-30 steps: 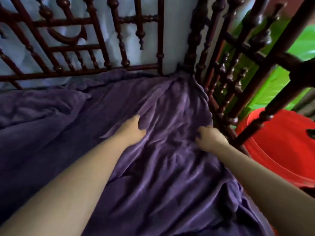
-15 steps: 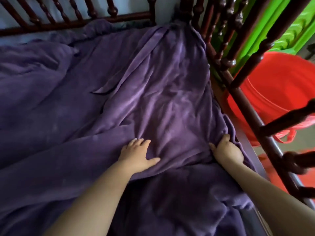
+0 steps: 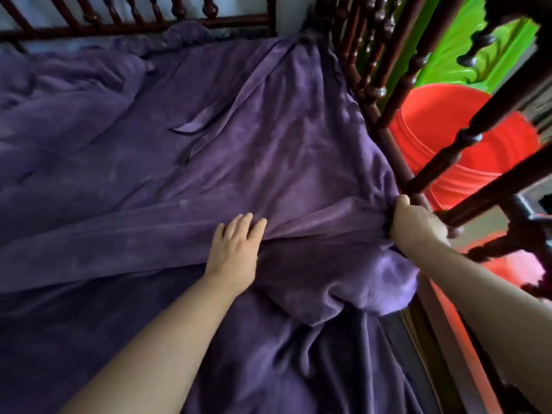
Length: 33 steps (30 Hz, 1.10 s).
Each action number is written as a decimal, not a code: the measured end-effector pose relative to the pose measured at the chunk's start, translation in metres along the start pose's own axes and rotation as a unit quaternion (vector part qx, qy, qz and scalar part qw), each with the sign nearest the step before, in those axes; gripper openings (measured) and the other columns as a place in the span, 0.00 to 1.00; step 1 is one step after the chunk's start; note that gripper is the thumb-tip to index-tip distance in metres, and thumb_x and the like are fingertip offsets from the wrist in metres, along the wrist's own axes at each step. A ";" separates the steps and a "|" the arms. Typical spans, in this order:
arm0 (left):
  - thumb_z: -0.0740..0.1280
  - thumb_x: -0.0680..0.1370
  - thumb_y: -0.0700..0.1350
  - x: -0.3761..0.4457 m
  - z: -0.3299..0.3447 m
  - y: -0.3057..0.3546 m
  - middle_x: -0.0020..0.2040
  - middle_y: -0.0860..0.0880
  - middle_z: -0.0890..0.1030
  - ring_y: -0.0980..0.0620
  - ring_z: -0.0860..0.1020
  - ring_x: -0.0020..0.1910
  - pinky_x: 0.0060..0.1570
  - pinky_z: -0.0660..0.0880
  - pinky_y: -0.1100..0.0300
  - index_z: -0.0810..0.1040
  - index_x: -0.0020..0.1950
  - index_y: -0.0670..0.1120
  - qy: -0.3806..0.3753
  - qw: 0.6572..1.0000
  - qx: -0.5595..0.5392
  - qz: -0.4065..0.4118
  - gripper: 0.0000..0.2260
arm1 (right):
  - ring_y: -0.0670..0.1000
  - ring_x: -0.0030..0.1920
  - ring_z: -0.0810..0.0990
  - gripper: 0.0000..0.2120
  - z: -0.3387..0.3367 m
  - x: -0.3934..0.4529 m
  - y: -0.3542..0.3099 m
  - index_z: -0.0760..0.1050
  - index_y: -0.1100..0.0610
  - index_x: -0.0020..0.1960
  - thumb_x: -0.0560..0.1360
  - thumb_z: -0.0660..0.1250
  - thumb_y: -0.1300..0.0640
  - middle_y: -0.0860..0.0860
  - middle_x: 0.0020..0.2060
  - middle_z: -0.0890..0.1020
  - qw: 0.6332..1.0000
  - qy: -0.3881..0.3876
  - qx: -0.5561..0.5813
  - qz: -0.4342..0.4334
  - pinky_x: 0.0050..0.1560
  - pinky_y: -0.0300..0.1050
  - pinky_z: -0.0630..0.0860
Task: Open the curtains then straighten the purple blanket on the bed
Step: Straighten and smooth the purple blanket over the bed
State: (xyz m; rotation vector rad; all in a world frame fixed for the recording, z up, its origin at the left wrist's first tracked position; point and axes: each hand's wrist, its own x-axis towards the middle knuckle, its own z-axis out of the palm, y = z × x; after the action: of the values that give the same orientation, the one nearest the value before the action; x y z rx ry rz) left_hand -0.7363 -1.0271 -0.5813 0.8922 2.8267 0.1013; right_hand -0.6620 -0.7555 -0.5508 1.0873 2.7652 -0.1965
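Our left hand (image 3: 236,249) lies flat and open on the purple blanket (image 3: 239,162) at the centre of the frame, fingers spread, probably to pin the cloth while we pull. Our right hand (image 3: 415,225) is closed around a bunched fold of the blanket at its right edge, against the dark wooden bed rail (image 3: 397,156), likely to draw that side taut. The blanket covers most of the bed, creased at upper left and rumpled at lower centre. A red bucket (image 3: 466,138) stands beyond the rail.
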 end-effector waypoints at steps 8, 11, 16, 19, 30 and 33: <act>0.63 0.70 0.66 -0.133 0.022 -0.040 0.76 0.46 0.56 0.47 0.56 0.75 0.70 0.61 0.49 0.51 0.76 0.48 -0.215 0.972 0.031 -0.088 0.42 | 0.71 0.57 0.75 0.31 0.054 -0.136 0.009 0.72 0.65 0.62 0.66 0.74 0.48 0.69 0.59 0.74 0.961 0.052 0.012 -0.270 0.48 0.64 0.79; 0.67 0.65 0.67 -0.183 0.028 -0.064 0.78 0.47 0.46 0.48 0.45 0.77 0.71 0.57 0.42 0.44 0.77 0.47 -0.342 0.930 0.053 -0.123 0.51 | 0.63 0.73 0.57 0.45 0.080 -0.212 0.016 0.55 0.52 0.74 0.65 0.65 0.33 0.61 0.74 0.56 0.950 -0.172 -0.093 -0.243 0.63 0.59 0.72; 0.73 0.62 0.63 -0.256 0.043 -0.078 0.77 0.43 0.34 0.41 0.38 0.76 0.71 0.47 0.36 0.31 0.74 0.52 -0.401 0.904 0.102 -0.110 0.59 | 0.63 0.72 0.57 0.50 0.122 -0.313 0.023 0.45 0.45 0.75 0.61 0.61 0.25 0.55 0.75 0.51 0.948 -0.294 -0.068 -0.099 0.68 0.56 0.66; 0.74 0.63 0.58 -0.297 0.047 -0.092 0.78 0.43 0.45 0.44 0.43 0.77 0.72 0.41 0.37 0.34 0.75 0.49 -0.448 0.871 0.184 -0.080 0.58 | 0.62 0.73 0.55 0.52 0.136 -0.354 0.017 0.48 0.50 0.74 0.60 0.65 0.29 0.54 0.73 0.57 0.948 -0.271 -0.122 -0.116 0.69 0.59 0.61; 0.58 0.74 0.42 -0.350 0.003 -0.107 0.61 0.47 0.79 0.45 0.78 0.60 0.54 0.74 0.55 0.77 0.60 0.51 -0.282 0.937 0.204 0.027 0.17 | 0.58 0.56 0.79 0.15 0.079 -0.395 -0.006 0.73 0.55 0.59 0.74 0.57 0.57 0.57 0.57 0.80 0.964 -0.172 -0.140 -0.145 0.50 0.47 0.75; 0.58 0.73 0.41 -0.365 -0.029 -0.103 0.59 0.44 0.81 0.44 0.78 0.58 0.50 0.75 0.59 0.78 0.59 0.45 -0.327 0.922 0.208 -0.010 0.17 | 0.56 0.60 0.76 0.15 0.027 -0.417 0.008 0.73 0.62 0.60 0.77 0.54 0.59 0.59 0.60 0.78 0.933 -0.283 -0.166 -0.150 0.52 0.46 0.71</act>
State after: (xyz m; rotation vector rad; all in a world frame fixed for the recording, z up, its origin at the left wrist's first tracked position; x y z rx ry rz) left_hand -0.5063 -1.3218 -0.5120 0.7740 2.2417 -0.6927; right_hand -0.3530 -1.0312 -0.4950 0.4291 2.3023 -0.0577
